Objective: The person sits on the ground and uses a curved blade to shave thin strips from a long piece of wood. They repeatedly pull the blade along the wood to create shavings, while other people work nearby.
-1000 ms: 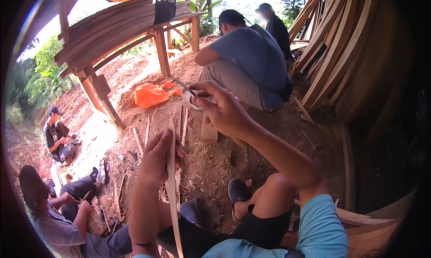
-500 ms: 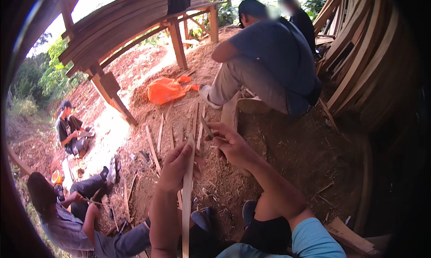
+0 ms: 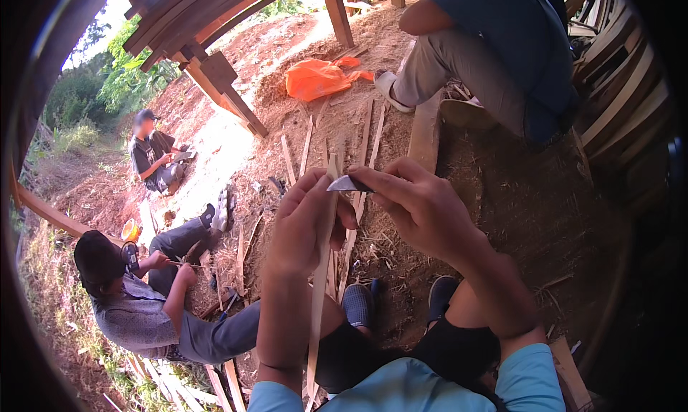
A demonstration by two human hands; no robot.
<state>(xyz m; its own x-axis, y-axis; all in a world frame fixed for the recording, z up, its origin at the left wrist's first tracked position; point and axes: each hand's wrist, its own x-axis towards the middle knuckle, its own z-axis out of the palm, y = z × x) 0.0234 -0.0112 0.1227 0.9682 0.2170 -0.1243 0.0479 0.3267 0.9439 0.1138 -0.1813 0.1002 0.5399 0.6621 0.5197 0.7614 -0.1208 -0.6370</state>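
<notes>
My left hand (image 3: 307, 215) is closed around a long, thin wooden strip (image 3: 320, 290), whose lower end runs down past my lap. The strip's narrow top sticks up just above my left thumb. My right hand (image 3: 416, 200) grips a short knife (image 3: 349, 184). Its pale, pointed blade lies across the strip near the top, right beside my left fingertips. The knife's handle is mostly hidden inside my right hand.
Several wooden strips (image 3: 364, 150) lie on the dirt beyond my hands, near an orange plastic bag (image 3: 315, 78). People sit at the left (image 3: 136, 297), far left (image 3: 154, 157) and ahead on the right (image 3: 487, 60). Curved boards (image 3: 623, 96) lean at the far right.
My right hand has turned, bringing the knife blade from upright beside the strip to flat against its top. The view has tilted down and to the left.
</notes>
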